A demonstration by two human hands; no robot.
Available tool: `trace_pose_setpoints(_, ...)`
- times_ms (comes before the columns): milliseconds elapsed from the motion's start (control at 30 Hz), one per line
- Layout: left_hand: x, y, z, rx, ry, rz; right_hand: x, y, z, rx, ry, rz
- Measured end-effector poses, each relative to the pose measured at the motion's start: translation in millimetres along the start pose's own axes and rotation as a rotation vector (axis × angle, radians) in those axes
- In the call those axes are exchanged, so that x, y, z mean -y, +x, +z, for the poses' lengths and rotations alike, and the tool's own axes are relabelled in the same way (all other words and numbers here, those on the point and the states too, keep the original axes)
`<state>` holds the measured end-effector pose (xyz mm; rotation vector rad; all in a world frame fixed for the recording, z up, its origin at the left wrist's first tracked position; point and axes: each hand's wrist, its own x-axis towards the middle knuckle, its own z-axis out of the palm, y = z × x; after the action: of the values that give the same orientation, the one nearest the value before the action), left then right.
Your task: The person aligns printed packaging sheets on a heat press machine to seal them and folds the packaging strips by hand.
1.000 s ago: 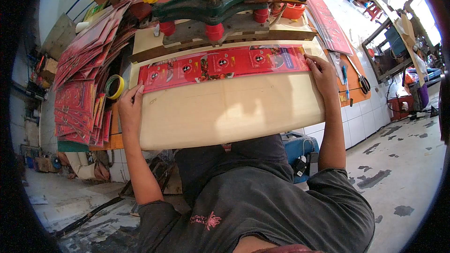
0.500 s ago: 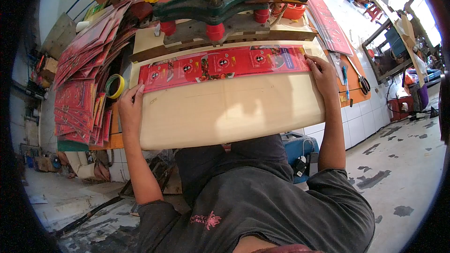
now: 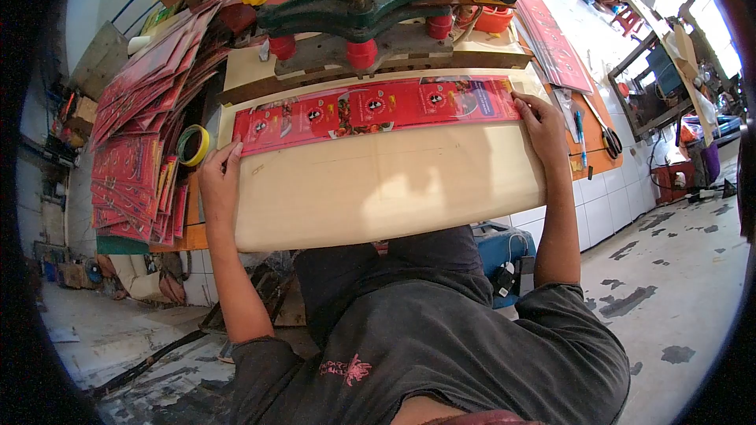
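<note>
"Red and glossy, that printed strip (image 3: pixel 405 104). How would it handle?"

"Light and bendy, I'd judge, rather slippery on its shiny face, and easier to crease than to tear. It lies crosswise along the far part of the cream board (image 3: pixel 315 197), just in front of the machine (image 3: pixel 370 12)."

"Where is the best hold?"

"At the two ends, I think, with light pressure to keep it flat. A grip at one end only might let the other swing or buckle. The left hand (image 3: pixel 220 179) is at the near left corner, and the right hand (image 3: pixel 545 127) is at the right end."

"Are the fingers pinching it?"

"They're drawn close together on both hands, with the tips at the strip. Whether they pinch it or simply press it down, I can't tell, because their undersides are hidden."

"What else is hard to make out?"

"The small print, and whether it's one layer or several under the shine. The machine's top is cut off by the frame. In the pile of red sheets (image 3: pixel 130 177) on the left, most faces are covered by others."

"And nearby?"

"A tape roll (image 3: pixel 204 149) just beside the left hand; scissors (image 3: pixel 612 142) on the bench (image 3: pixel 596 142), beyond the right."
</note>
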<state>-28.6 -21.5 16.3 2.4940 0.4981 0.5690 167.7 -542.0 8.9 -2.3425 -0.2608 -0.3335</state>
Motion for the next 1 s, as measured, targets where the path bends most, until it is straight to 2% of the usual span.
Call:
trace_pose_setpoints(567,-3.9,-0.7,-0.1,0.003,0.01,-0.019,-5.8,1.5,1.3,0.002,-0.014,-0.005)
trace_pose_setpoints(833,5.1,0.1,5.3,-0.067,-0.041,0.065,-0.1,1.0,-0.6,0.005,0.0,0.011)
trace_pose_setpoints(1000,-4.2,-0.6,-0.6,-0.035,-0.012,0.023,-3.4,1.6,0.4,0.001,0.011,-0.009)
